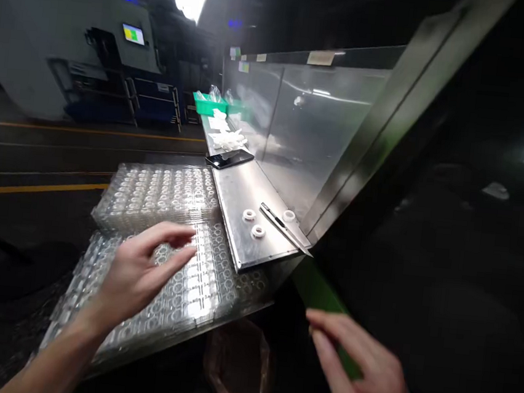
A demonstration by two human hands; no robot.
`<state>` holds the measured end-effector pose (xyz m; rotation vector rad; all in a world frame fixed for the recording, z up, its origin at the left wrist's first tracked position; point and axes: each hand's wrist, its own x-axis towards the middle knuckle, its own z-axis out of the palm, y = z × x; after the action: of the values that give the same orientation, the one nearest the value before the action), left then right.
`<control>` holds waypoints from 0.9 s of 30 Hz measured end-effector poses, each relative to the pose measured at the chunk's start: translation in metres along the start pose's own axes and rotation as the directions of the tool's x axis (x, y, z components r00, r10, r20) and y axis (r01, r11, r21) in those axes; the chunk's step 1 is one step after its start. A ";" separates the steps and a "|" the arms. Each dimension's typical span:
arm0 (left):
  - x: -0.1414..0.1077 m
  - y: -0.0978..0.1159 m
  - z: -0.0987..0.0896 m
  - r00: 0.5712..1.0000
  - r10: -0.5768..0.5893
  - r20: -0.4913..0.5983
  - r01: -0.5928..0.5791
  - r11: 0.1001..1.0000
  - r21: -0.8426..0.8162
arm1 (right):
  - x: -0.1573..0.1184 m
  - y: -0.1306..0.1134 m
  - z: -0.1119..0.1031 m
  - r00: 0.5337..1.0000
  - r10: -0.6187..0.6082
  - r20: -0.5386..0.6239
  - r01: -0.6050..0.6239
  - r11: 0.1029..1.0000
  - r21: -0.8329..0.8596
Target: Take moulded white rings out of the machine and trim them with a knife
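Observation:
My left hand (pixel 137 271) hovers over a clear plastic tray (pixel 198 286) with rows of round pockets; its thumb and fingers are apart and nothing lies between them. Lower right, my right hand (pixel 361 370) has thumb and forefinger pinched together beside a green surface (pixel 322 289). Anything between those fingertips is too small to make out. On the metal ledge (pixel 229 193) between the hands lie white rings (pixel 258 231) and a slim craft knife (pixel 282 227), its pointed tip over the ledge's near corner.
A second stack of trays (pixel 160 196) holds many white pieces. Farther along the ledge are a black phone (pixel 230 158), crumpled white material (pixel 228 140) and a green bin (pixel 208 106). A bag-lined opening (pixel 240 367) sits below. A metal panel (pixel 315 121) rises on the right.

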<state>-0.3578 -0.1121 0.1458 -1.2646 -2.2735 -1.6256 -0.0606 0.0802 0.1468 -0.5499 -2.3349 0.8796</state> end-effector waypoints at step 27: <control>0.135 0.001 0.057 0.705 0.468 0.533 -0.362 0.884 -0.296 | 0.174 -0.061 0.033 0.928 0.324 0.184 -0.051 0.600 -0.798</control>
<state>-0.4243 0.0110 0.1875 -2.4169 -1.8778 -1.3996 -0.2225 0.1182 0.2336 -1.0991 -2.9574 -0.0837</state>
